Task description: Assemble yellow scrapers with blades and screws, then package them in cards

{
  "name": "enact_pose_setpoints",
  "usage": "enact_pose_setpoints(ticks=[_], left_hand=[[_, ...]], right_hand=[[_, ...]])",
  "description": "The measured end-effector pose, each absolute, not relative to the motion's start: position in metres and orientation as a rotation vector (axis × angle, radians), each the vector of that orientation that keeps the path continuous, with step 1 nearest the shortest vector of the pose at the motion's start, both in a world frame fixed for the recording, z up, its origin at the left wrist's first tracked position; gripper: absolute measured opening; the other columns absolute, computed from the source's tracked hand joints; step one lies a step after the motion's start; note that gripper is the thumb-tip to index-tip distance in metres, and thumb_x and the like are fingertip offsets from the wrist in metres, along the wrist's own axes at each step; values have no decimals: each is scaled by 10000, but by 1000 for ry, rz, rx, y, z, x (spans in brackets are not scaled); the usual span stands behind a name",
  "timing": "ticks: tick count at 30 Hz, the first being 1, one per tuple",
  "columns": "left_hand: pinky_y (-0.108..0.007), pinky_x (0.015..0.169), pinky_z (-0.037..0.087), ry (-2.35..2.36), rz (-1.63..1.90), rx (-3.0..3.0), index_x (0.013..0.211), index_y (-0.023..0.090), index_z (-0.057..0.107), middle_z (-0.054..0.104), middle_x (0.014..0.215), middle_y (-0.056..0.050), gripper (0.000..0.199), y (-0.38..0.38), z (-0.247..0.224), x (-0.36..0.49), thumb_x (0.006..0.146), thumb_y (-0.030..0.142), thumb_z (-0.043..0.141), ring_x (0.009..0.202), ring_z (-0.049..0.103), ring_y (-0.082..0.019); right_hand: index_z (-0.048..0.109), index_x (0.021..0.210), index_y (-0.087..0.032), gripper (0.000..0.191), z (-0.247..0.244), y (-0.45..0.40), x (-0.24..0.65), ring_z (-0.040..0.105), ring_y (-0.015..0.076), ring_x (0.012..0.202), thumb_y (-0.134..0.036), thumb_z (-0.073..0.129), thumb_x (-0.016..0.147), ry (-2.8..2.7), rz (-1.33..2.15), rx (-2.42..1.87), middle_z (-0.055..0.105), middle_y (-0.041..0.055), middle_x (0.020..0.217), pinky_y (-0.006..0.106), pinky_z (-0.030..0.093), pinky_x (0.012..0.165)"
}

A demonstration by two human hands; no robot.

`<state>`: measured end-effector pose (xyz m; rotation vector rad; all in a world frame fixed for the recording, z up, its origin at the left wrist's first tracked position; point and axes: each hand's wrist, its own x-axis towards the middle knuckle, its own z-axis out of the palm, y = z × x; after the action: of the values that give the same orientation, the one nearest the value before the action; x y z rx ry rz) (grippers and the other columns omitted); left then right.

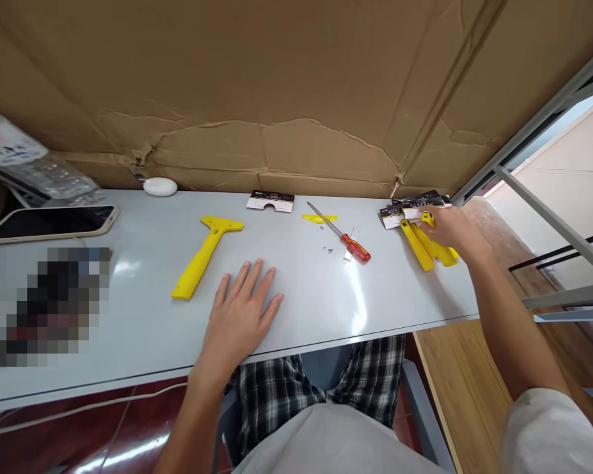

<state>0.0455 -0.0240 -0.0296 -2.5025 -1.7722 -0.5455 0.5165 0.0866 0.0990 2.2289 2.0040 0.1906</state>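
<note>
Scrapers (418, 247), right grip (452, 228) outstretched, perhaps pinching

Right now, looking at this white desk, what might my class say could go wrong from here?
1. The small metal bits lie loose near the screwdriver; a brushing hand might scatter them.
2. The right hand is at overlapping yellow tools and cards; pulling one could drag others along.
3. The screwdriver's shaft crosses the yellow strip, so lifting it carelessly may shift the strip.
</note>
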Motion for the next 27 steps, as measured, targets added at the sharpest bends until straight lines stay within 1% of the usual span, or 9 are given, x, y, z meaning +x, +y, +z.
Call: enact_pose_setpoints(ticks=[5, 8, 10, 13, 17, 21, 22, 24, 27], left_hand=[[-623, 1341, 270, -1812, -519, -2491, 1604, 208, 582, 453, 1742, -160, 578, -24, -27, 47, 1125, 457, 376, 1638, 390, -373], [-614, 1341, 279, -1816, -493, -2491, 1610, 211, 579, 443, 1749, -151, 576, -24, -26, 47, 1129, 463, 386, 1642, 386, -365], [-611, 1342, 281, -1809, -468, -2493, 1614, 195, 574, 431, 1755, -151, 581, -25, -25, 47, 1134, 460, 380, 1646, 378, -364], [-617, 1339, 289, -1806, -436, -2496, 1616, 164, 569, 425, 1755, -162, 587, -26, -23, 47, 1137, 445, 379, 1647, 376, -369], [-627, 1326, 318, -1812, -488, -2493, 1557, 186, 633, 501, 1709, -162, 539, -26, -20, 48, 1122, 425, 425, 1622, 422, -370], [-535, 1256, 449, -1802, -671, -2459, 1367, 218, 767, 682, 1532, -142, 422, -19, -13, 39, 1093, 372, 485, 1470, 600, -330], [-512, 1219, 488, -1807, -715, -2434, 1323, 219, 785, 703, 1497, -140, 400, -17, -10, 34, 1084, 367, 500, 1419, 636, -322], [-515, 1174, 517, -1830, -783, -2335, 1248, 218, 804, 719, 1457, -143, 368, -12, -3, 21, 1069, 375, 524, 1359, 665, -331], [-560, 1159, 504, -1895, -810, -2162, 1246, 216, 789, 714, 1441, -152, 356, -6, 7, -7, 1057, 389, 542, 1352, 653, -361]], right_hand=[[569, 1564, -208, 545, 80, 85, 534, 678, 300, 946, -397, 454, 1066, 1976, 215, 2233, 782, 195, 1121, 375, 397, 816], [571, 1561, -178, 539, 75, 84, 535, 666, 297, 903, -395, 453, 1082, 1998, 223, 2230, 768, 230, 1053, 401, 330, 774], [573, 1559, -197, 536, 73, 84, 536, 657, 298, 889, -419, 471, 1082, 1991, 210, 2247, 760, 221, 1033, 410, 309, 764], [561, 1576, -246, 550, 75, 79, 536, 652, 299, 904, -481, 477, 1086, 2004, 205, 2294, 755, 214, 1116, 408, 304, 758], [617, 1529, -176, 542, 82, 62, 529, 653, 332, 1013, -465, 501, 1085, 2098, 392, 2351, 728, 259, 1215, 433, 336, 773], [696, 1434, -155, 488, 78, 44, 502, 641, 347, 1062, -437, 514, 1079, 2294, 580, 2320, 734, 240, 1200, 451, 419, 851], [702, 1425, -153, 489, 73, 41, 493, 634, 346, 1095, -440, 509, 1079, 2370, 581, 2283, 734, 225, 1199, 445, 441, 883], [713, 1393, -157, 484, 60, 38, 475, 625, 352, 1136, -454, 514, 1067, 2485, 545, 2165, 735, 195, 1191, 444, 469, 928], [724, 1366, -181, 461, 38, 38, 457, 623, 365, 1154, -441, 490, 1064, 2515, 462, 2060, 737, 175, 1204, 470, 480, 936]])
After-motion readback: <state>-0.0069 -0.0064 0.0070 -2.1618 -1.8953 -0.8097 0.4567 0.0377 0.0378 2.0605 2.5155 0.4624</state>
